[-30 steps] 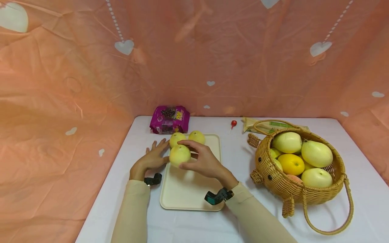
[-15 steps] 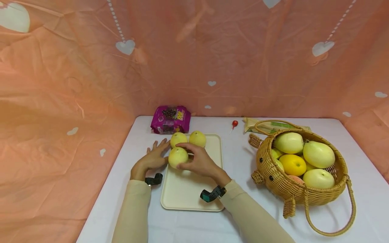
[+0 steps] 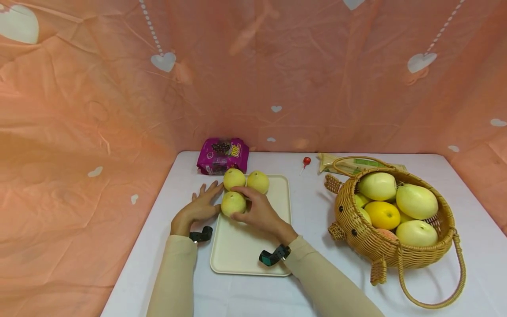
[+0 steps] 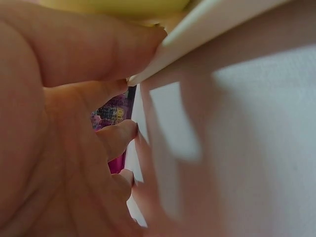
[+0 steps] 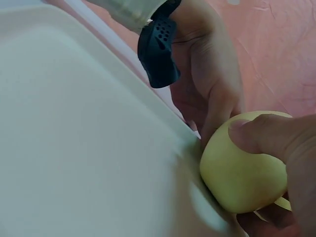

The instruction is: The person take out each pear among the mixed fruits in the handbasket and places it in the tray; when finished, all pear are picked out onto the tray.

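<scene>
My right hand grips a round, pale-yellow pear over the left edge of a cream tray. In the right wrist view, the thumb lies across the top of that pear, and its underside is right at the tray rim. Two similar pears, the left one and the right one, sit at the tray's far end. My left hand is spread along the tray's left side. Its thumb reaches the tray rim in the left wrist view, close to the held pear.
A purple packet lies behind the tray. Toward the back right are a red lollipop and a long pale-green packet. A wicker basket full of fruit stands at right, its handle hanging onto the white tablecloth.
My right hand has moved slightly left with the pear and settled it nearer the tray. The far-left pear has shifted a little away from me. My left hand has hardly moved.
</scene>
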A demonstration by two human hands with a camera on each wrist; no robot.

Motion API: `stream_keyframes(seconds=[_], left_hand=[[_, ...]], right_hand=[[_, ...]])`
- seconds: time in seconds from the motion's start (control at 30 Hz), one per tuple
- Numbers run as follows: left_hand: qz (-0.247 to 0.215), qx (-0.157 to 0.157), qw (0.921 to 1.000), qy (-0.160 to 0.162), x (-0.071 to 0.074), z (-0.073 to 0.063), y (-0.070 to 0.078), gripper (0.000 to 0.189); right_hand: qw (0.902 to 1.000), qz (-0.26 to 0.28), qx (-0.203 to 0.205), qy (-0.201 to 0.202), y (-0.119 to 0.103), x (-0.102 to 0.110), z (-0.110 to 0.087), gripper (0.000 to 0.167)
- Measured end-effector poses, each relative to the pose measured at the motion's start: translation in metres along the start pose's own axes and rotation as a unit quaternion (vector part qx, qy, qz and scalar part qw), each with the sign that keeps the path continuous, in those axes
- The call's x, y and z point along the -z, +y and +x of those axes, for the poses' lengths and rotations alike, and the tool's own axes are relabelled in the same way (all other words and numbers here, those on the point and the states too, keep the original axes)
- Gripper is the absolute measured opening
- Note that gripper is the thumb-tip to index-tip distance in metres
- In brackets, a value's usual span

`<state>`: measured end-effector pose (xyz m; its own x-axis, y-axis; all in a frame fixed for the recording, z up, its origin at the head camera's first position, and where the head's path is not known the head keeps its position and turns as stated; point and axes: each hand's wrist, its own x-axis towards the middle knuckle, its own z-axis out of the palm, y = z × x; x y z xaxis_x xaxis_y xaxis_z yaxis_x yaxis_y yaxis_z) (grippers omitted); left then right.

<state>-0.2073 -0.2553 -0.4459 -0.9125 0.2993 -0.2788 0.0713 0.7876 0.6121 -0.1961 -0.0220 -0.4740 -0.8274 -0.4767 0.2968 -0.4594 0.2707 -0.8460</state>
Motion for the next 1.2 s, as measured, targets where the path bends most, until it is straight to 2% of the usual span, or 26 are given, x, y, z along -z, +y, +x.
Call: stream_keyframes(seconds=[0.13,0.4,0.7,0.9,1.07,1.2], left_hand=[[-0.001,-0.003,1.0,0.0,0.0,0.0,0.0,0.084],[-0.001,-0.005,1.0,-0.001,0.0,0.001,-0.001,0.085],[0.0,0.006,1.0,-0.004,0.0,0.002,-0.001,0.084],[0.0,0.013,0.9998,-0.012,0.0,0.002,-0.001,0.085],[-0.003,0.02,0.9997,-0.014,0.001,0.002,-0.003,0.087],[-0.009,0.019,0.9996,-0.017,0.0,0.004,-0.002,0.087]], right_hand=[[0.9998,-0.016,0.008,0.008,0.001,-0.003,0.001,0.071],[0.9996,0.003,-0.025,0.016,0.003,-0.006,0.0,0.075],[0.9997,-0.008,-0.015,0.015,-0.002,0.003,-0.012,0.081],[0.9988,0.035,-0.029,0.019,-0.013,0.026,-0.036,0.082],[0.9939,0.103,-0.04,-0.012,-0.034,0.053,-0.066,0.075],[0.9904,0.127,-0.033,-0.043,-0.055,0.08,-0.098,0.073]])
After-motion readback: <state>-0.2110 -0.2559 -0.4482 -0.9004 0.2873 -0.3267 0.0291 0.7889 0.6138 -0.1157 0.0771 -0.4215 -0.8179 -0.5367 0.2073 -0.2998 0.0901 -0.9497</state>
